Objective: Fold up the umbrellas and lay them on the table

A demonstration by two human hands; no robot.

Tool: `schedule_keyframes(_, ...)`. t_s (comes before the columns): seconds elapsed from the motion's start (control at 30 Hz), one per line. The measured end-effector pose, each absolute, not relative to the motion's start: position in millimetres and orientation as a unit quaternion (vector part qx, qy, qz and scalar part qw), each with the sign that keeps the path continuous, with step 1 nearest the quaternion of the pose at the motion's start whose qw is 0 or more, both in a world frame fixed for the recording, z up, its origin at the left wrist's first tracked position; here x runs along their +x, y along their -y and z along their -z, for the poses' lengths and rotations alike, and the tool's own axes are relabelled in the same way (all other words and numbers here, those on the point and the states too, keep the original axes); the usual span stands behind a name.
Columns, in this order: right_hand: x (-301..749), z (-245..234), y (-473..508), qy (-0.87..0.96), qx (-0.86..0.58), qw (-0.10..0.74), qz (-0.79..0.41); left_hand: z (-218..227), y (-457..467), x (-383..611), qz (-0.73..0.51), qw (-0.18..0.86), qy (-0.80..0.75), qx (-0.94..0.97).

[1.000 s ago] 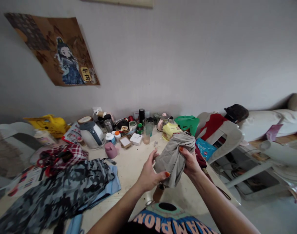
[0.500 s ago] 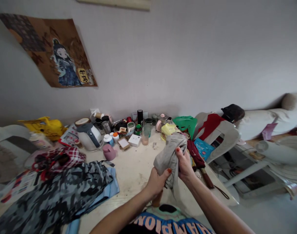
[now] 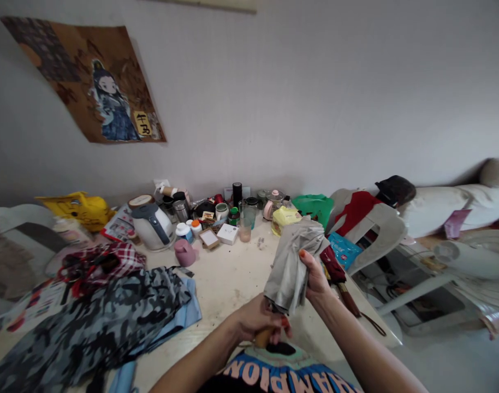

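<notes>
A light grey umbrella [image 3: 292, 262] with loose, gathered folds is held above the table in front of me. My right hand [image 3: 316, 277] grips its canopy from the right side, thumb lying over the fabric. Lower down, my left hand [image 3: 266, 322] is curled at its base, by the tan handle [image 3: 264, 337]; part of that handle is hidden by the fingers. To the right of my right hand lies a dark red umbrella [image 3: 332, 264] with a brown handle and a wrist strap.
On the left, camouflage fabric [image 3: 110, 311] lies over light blue fabric [image 3: 188, 305], near a plaid cloth [image 3: 122, 259]. A kettle [image 3: 151, 225], a pink cup [image 3: 184, 252], a white box [image 3: 227, 233] and several containers line the back. A chair [image 3: 380, 232] and a fan [image 3: 470, 256] stand right.
My left hand has slid down from the grey fabric to the handle end. The canopy looks looser and fuller, while my right hand keeps its hold slightly farther right.
</notes>
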State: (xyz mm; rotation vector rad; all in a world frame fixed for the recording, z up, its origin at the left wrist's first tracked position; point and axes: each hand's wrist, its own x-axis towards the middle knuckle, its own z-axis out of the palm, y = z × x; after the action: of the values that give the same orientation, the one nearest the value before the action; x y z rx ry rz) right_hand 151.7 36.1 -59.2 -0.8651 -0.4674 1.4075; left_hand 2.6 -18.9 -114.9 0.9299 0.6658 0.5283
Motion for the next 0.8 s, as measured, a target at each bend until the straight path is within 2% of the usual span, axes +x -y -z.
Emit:
schedule_keyframes(0.1,152.9,62.0,-38.2,0.205,-0.382,0.667,-0.606,117.9,19.5,7.8,-0.258,0.750,-0.395,0.462)
schedule_keyframes(0.27,145.7,63.0,-44.8,0.217,-0.395,0.709,-0.542,120.2,8.2,17.5,-0.323,0.448,-0.513,0.657)
schedule_keyframes(0.33,141.4,61.6,-46.9,0.221,-0.398,0.727,-0.514,118.6,6.0,20.3,-0.274,0.353,-0.562,0.696)
schedule_keyframes(0.43,139.9,58.9,-49.5,0.199,-0.410,0.737,-0.498,114.0,8.6,24.1,-0.190,0.300,-0.612,0.707)
schedule_keyframes(0.5,144.2,57.1,-50.3,0.186,-0.416,0.719,-0.525,111.8,11.0,24.2,-0.229,0.348,-0.575,0.704)
schedule_keyframes(0.53,147.7,56.3,-50.4,0.186,-0.415,0.709,-0.539,111.4,11.6,22.7,-0.264,0.409,-0.540,0.687)
schedule_keyframes(0.6,155.7,55.1,-49.4,0.196,-0.402,0.697,-0.561,112.0,11.1,17.0,-0.312,0.581,-0.439,0.610)
schedule_keyframes(0.7,165.5,55.4,-46.7,0.224,-0.378,0.686,-0.580,113.9,9.6,7.1,-0.275,0.791,-0.260,0.480)
schedule_keyframes(0.8,168.9,57.2,-45.4,0.253,-0.363,0.678,-0.587,114.0,12.1,5.3,-0.246,0.841,-0.214,0.432)
